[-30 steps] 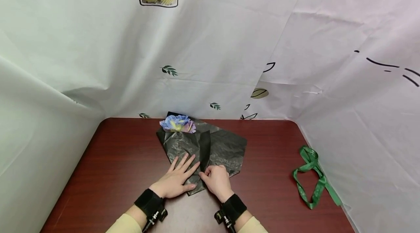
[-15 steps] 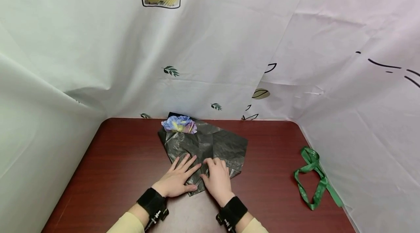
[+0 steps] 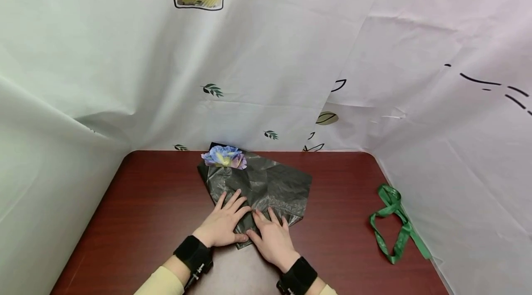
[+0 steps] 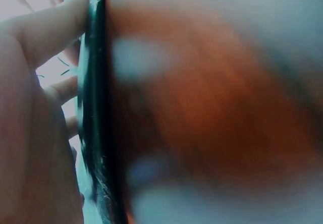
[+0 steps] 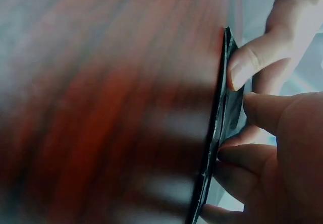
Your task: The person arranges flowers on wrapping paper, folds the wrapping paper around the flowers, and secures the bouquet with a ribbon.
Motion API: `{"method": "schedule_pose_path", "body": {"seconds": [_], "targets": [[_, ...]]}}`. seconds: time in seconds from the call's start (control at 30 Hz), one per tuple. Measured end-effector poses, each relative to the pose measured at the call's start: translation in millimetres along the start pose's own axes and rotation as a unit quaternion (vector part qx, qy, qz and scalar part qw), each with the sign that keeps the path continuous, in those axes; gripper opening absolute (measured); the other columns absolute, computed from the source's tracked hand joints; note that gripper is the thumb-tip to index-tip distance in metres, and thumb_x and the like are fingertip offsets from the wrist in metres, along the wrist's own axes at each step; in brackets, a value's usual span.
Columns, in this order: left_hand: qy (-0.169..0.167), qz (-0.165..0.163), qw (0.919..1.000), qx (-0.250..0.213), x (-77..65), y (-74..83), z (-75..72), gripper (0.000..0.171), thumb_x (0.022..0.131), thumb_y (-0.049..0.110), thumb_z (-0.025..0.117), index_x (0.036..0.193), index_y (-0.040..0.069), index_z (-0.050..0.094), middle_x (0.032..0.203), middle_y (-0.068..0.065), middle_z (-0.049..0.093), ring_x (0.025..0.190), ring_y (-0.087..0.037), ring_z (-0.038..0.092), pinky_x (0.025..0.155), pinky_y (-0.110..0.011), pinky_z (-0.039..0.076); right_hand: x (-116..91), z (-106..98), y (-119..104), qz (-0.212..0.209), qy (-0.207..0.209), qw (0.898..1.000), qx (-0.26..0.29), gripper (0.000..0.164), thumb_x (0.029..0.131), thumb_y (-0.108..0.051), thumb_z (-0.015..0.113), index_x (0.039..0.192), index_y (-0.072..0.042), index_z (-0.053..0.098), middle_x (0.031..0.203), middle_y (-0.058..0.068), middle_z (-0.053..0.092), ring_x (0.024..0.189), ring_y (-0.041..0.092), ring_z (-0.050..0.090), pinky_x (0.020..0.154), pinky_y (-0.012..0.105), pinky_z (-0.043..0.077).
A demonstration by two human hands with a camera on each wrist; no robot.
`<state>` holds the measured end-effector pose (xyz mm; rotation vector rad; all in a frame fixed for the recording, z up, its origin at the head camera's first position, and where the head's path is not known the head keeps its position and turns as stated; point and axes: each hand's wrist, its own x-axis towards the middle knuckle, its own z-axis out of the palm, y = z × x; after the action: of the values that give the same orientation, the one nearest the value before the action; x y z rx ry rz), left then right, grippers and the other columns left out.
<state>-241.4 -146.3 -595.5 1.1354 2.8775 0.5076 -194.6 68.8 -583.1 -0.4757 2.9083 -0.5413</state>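
Observation:
Black wrapping paper [image 3: 288, 186] lies folded on the table around a blue and purple flower [image 3: 224, 157], whose bloom shows at the upper left of the paper. My left hand [image 3: 222, 225] rests with spread fingers on the lower left part of the paper. Beside it my right hand [image 3: 274, 238] presses the lower right part, fingers extended. In the right wrist view both hands touch the paper's edge [image 5: 214, 128], seen from the side. The flower's stem is hidden under the paper.
A green ribbon [image 3: 401, 235] lies loosely looped at the table's right edge. Behind the reddish-brown table [image 3: 166, 193] hangs a white printed cloth [image 3: 257, 55], which also closes off both sides.
A dark strip of paper that stood up under my right hand now lies flat. My right hand has gone from curled to spread fingers. The left hand has stayed nearly still.

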Motion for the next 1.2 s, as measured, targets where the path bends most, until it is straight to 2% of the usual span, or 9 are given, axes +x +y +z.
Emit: {"method": "schedule_pose_path", "body": {"seconds": [0.17, 0.27, 0.43, 0.63, 0.83, 1.03, 1.13, 1.2], "targets": [[0.032, 0.036, 0.9987, 0.017, 3.4, -0.6, 0.7, 0.064, 0.095, 0.059, 0.073, 0.137, 0.012, 0.065, 0.158, -0.017, 0.052, 0.160, -0.040, 0.026, 0.123, -0.070, 0.017, -1, 0, 0, 0.002, -0.005, 1.000, 0.001, 0.056, 0.112, -0.047, 0.054, 0.157, -0.015, 0.058, 0.163, 0.002, 0.051, 0.157, 0.039, 0.034, 0.118, 0.075, 0.027], [0.019, 0.048, 0.9986, -0.009, 2.0, -0.7, 3.3, 0.059, 0.102, 0.056, 0.065, 0.141, 0.012, 0.063, 0.163, -0.014, 0.048, 0.161, -0.035, 0.024, 0.126, -0.067, 0.013, -1, -1, 0, 0.004, -0.001, 1.000, -0.004, 0.053, 0.113, -0.044, 0.053, 0.157, -0.015, 0.058, 0.163, 0.001, 0.051, 0.157, 0.039, 0.035, 0.118, 0.074, 0.028], [-0.048, 0.016, 0.9956, -0.079, -7.7, -0.5, 6.0, 0.070, 0.105, 0.054, 0.063, 0.161, 0.014, 0.048, 0.176, -0.012, 0.027, 0.164, -0.035, 0.013, 0.126, -0.068, 0.004, -3, -5, 2, 0.009, -0.014, 1.000, -0.005, 0.055, 0.111, -0.042, 0.058, 0.159, -0.015, 0.055, 0.165, 0.001, 0.049, 0.158, 0.038, 0.032, 0.120, 0.073, 0.026], [-0.081, -0.029, 0.9920, -0.093, -17.4, -7.3, 13.0, 0.085, 0.102, 0.065, 0.058, 0.172, 0.024, 0.031, 0.180, -0.004, 0.009, 0.165, -0.031, -0.001, 0.125, -0.070, -0.002, -3, -7, 4, 0.005, -0.022, 1.000, -0.012, 0.059, 0.109, -0.044, 0.062, 0.159, -0.015, 0.055, 0.165, 0.002, 0.048, 0.158, 0.038, 0.032, 0.120, 0.073, 0.026], [-0.089, -0.043, 0.9883, -0.116, -20.8, -8.4, 12.1, 0.087, 0.100, 0.067, 0.060, 0.172, 0.026, 0.031, 0.180, -0.002, 0.011, 0.165, -0.029, -0.002, 0.124, -0.069, -0.006, -3, -6, 3, -0.001, -0.023, 1.000, -0.002, 0.061, 0.107, -0.044, 0.064, 0.160, -0.016, 0.054, 0.166, 0.001, 0.047, 0.158, 0.038, 0.032, 0.120, 0.072, 0.027], [-0.096, -0.049, 0.9878, -0.112, -20.8, -2.5, 6.0, 0.086, 0.101, 0.062, 0.063, 0.170, 0.022, 0.034, 0.179, -0.008, 0.017, 0.165, -0.034, 0.003, 0.124, -0.071, -0.004, -4, -7, 5, -0.009, -0.020, 1.000, 0.012, 0.060, 0.107, -0.044, 0.065, 0.159, -0.015, 0.055, 0.165, 0.002, 0.049, 0.157, 0.039, 0.033, 0.119, 0.073, 0.028], [-0.101, -0.055, 0.9885, -0.097, -19.4, 0.4, 2.9, 0.085, 0.101, 0.059, 0.066, 0.170, 0.021, 0.035, 0.179, -0.008, 0.018, 0.165, -0.035, 0.005, 0.125, -0.070, -0.002, -3, -10, 9, -0.012, -0.008, 0.999, 0.051, 0.056, 0.108, -0.042, 0.064, 0.155, -0.013, 0.060, 0.162, 0.007, 0.052, 0.155, 0.043, 0.036, 0.119, 0.072, 0.029], [-0.099, -0.054, 0.9898, -0.087, -19.2, 2.2, 1.2, 0.085, 0.100, 0.058, 0.067, 0.170, 0.020, 0.036, 0.178, -0.009, 0.019, 0.164, -0.037, 0.007, 0.125, -0.071, 0.000, -3, -13, 16, -0.008, 0.027, 0.995, 0.094, 0.051, 0.109, -0.037, 0.064, 0.152, -0.010, 0.063, 0.159, 0.012, 0.055, 0.153, 0.048, 0.036, 0.118, 0.073, 0.030]]}}
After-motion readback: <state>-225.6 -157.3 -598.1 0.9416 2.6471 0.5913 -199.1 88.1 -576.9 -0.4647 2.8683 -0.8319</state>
